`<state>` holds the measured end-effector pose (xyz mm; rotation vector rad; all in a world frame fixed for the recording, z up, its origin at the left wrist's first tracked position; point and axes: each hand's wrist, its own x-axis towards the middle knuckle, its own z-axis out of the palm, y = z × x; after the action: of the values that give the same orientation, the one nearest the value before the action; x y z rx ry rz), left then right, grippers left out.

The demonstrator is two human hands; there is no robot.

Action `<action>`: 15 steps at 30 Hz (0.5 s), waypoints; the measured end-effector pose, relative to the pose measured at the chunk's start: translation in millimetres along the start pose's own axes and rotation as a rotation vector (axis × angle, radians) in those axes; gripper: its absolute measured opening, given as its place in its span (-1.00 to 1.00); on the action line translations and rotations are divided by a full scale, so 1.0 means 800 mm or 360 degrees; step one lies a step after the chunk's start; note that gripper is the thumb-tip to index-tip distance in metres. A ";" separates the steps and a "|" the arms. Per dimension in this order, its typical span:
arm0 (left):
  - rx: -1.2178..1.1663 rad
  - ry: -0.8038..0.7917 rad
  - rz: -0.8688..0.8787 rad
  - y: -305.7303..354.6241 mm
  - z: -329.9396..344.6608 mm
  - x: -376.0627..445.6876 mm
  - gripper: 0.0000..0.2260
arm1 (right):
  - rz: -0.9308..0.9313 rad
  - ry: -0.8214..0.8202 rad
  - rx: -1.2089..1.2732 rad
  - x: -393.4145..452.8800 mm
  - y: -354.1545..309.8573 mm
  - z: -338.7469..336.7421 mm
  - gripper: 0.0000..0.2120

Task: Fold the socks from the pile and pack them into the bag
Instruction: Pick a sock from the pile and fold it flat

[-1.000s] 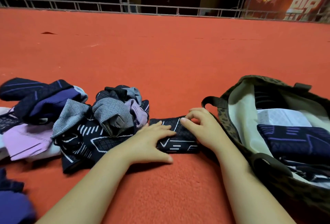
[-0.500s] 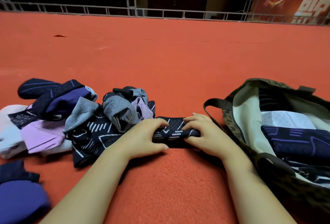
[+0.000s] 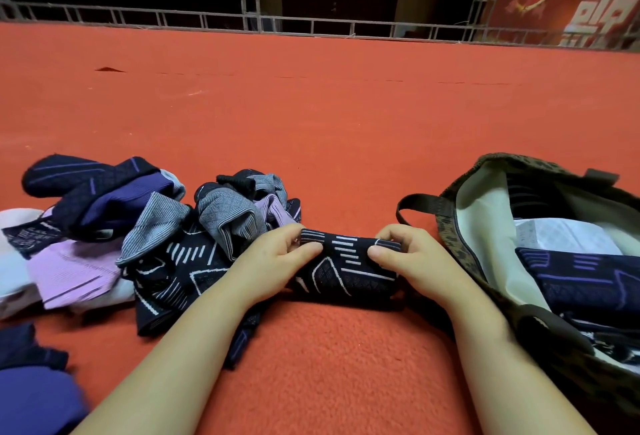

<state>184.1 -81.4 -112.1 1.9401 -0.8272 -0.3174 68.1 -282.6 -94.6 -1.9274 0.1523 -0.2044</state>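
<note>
A folded black sock with white line patterns [image 3: 346, 266] lies on the red carpet between my hands. My left hand [image 3: 273, 261] pinches its left end, and my right hand [image 3: 405, 256] pinches its right end, thumbs in front and fingers over the top. Left of it is the pile of socks [image 3: 156, 223] in grey, lilac, navy and black. At the right stands the open camouflage bag [image 3: 457, 226] with a pale lining; folded dark and white socks [image 3: 581, 278] lie inside it.
More navy and purple socks [image 3: 31, 389] lie at the lower left corner. The red carpet [image 3: 329, 116] stretches far ahead to a metal railing [image 3: 311, 24]. A red banner [image 3: 568, 1] hangs at the back right. The bag's black strap [image 3: 412, 202] loops beside my right hand.
Both hands have gone from pressing the sock flat to pinching its ends, and the near edge of the sock has been lifted and rolled up toward me.
</note>
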 end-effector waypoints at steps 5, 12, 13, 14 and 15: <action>0.0300 0.0069 -0.0001 -0.001 0.004 0.001 -0.89 | 0.0097 0.0109 -0.0215 0.007 0.011 0.007 -0.86; 0.1002 -0.0233 0.0092 -0.001 0.009 0.000 -0.70 | 0.0150 -0.0204 -0.1131 0.009 0.012 0.010 -0.71; 0.1045 -0.0291 0.0066 0.002 0.008 -0.001 -0.59 | 0.0187 -0.0239 -0.1138 0.009 0.010 0.009 -0.70; 0.1073 -0.0348 0.0055 0.005 0.007 -0.002 -0.49 | 0.0234 -0.0271 -0.1113 0.007 0.007 0.008 -0.70; 0.1094 -0.0396 0.0056 0.008 0.006 -0.002 -0.42 | 0.0273 -0.0305 -0.1082 0.006 0.004 0.007 -0.70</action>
<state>177.4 -85.8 -109.4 2.5484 -1.2489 -0.2773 74.1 -279.3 -99.3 -2.5776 0.2840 0.1737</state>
